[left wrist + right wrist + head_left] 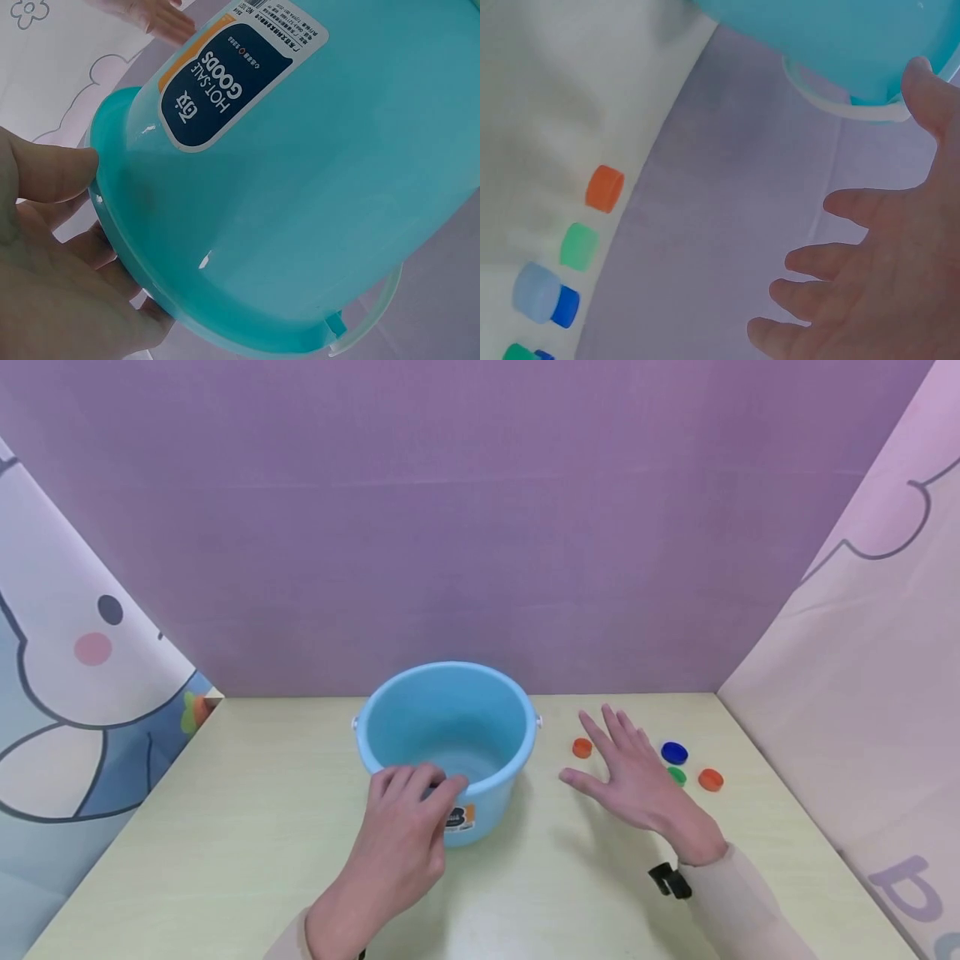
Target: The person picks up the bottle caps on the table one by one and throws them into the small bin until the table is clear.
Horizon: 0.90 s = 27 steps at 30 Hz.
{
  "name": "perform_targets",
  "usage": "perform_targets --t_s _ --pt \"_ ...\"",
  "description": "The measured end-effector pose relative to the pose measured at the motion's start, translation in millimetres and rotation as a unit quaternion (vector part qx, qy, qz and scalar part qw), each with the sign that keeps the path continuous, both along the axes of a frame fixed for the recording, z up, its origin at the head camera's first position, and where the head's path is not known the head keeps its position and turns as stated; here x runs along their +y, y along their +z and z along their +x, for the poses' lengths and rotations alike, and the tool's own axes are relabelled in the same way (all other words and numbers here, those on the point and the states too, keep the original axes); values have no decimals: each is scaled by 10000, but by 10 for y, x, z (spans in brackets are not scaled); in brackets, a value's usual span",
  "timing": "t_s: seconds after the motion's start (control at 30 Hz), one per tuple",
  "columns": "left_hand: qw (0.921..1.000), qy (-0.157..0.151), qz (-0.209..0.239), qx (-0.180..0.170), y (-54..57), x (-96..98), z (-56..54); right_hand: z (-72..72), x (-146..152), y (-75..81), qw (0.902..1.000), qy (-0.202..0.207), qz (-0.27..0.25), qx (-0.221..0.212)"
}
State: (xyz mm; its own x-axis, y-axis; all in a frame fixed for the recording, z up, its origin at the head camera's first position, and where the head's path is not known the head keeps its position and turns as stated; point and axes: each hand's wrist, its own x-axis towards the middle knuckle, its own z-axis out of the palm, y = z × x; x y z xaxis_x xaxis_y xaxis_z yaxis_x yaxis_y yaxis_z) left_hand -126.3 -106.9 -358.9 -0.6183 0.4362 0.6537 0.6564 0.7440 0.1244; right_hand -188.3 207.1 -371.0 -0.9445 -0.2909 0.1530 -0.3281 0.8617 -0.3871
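Observation:
A light blue plastic bucket (487, 802) stands upright on the table, with a printed label (225, 82) on its outer wall. My left hand (405, 818) grips the bucket's near rim; in the left wrist view the thumb lies on one side of the rim and the fingers curl round the other. To the right of the bucket, my right hand (637, 777) hovers over the table with its fingers spread and nothing held. Around it lie an orange cap (582, 747), a blue cap (674, 753), a green cap (677, 776) and a second orange cap (711, 779).
The pale table (247, 827) ends at a purple cloth backdrop (465, 527). Printed curtains flank it, a cartoon one (75, 677) at left and a pale one (885, 693) at right. The bucket's handle (840, 109) hangs on its far side. Several more caps show in the right wrist view.

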Motion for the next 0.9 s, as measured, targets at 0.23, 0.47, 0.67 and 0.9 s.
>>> perform_targets --t_s 0.23,0.47,0.67,0.9 --pt "10000 26 -18 -49 -4 -3 2 -17 141 -76 9998 -123 -137 -56" --pt "9999 43 -35 -113 -14 -5 3 -39 299 -128 9994 -226 -216 -125" --pt "10000 18 -31 -72 -9 -2 4 -53 447 -177 9984 -401 -275 -288" --pt "10000 -1 -22 27 -14 -1 2 -108 604 -224 9971 -551 -356 -396"
